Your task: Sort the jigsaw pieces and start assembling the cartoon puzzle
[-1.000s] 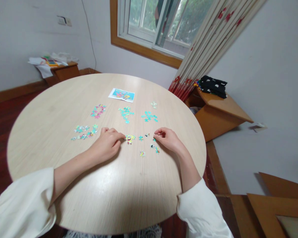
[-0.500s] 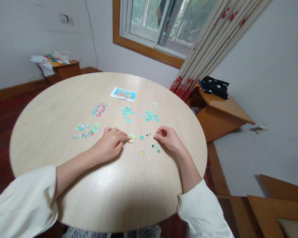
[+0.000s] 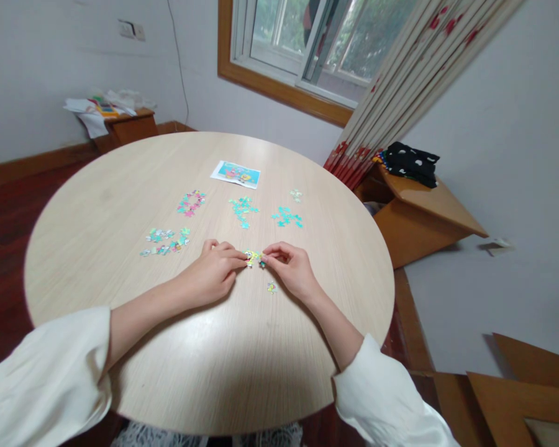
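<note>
Joined yellow jigsaw puzzle pieces (image 3: 251, 256) with part of a cartoon face lie in the middle of the table, between my hands. My left hand (image 3: 217, 268) has its fingertips closed at their left edge. At the right edge, my right hand (image 3: 289, 266) pinches a small puzzle piece (image 3: 261, 261), mostly covered by the fingertips. Just below sits a loose yellow puzzle piece (image 3: 271, 287). Other pieces near the right hand are hidden beneath it.
Beyond my hands lie groups of pieces: mixed ones (image 3: 165, 242), pink ones (image 3: 190, 203), turquoise ones (image 3: 243, 212), more turquoise ones (image 3: 287, 216) and pale ones (image 3: 295, 195). A picture sheet (image 3: 235, 174) lies farther back on the round table (image 3: 205, 372).
My right hand has moved left with a small piece, up to the right edge of the joined yellow pieces, and now covers pieces that were visible. My left hand has stayed at the left edge.
</note>
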The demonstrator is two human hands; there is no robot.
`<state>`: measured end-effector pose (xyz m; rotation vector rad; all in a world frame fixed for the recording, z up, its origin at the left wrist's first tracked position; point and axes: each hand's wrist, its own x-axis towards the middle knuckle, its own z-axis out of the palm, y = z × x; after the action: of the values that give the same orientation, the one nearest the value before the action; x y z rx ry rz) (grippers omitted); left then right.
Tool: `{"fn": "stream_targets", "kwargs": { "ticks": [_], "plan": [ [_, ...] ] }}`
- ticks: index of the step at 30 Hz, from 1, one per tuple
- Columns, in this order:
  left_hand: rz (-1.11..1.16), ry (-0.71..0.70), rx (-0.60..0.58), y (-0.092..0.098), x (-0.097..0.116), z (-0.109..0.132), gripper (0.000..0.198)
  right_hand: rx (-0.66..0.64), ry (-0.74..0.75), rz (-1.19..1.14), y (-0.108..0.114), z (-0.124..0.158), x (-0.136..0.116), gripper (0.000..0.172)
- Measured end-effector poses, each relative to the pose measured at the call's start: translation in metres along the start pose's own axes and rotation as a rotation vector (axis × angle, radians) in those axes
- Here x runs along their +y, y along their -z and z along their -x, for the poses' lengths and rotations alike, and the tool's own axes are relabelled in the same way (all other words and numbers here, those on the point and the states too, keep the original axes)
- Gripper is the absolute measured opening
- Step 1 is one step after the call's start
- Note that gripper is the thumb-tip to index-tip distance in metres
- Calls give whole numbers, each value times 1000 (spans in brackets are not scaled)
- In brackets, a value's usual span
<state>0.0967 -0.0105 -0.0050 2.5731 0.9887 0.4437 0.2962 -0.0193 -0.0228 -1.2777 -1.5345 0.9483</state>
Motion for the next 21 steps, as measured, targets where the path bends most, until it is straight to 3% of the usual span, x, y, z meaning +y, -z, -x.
{"fn": "stream_targets", "kwargs": {
  "ticks": [21],
  "plan": [
    [16, -9, 17, -3, -1, 0, 43, -10, 76, 473, -9, -1, -3, 11]
  ]
}}
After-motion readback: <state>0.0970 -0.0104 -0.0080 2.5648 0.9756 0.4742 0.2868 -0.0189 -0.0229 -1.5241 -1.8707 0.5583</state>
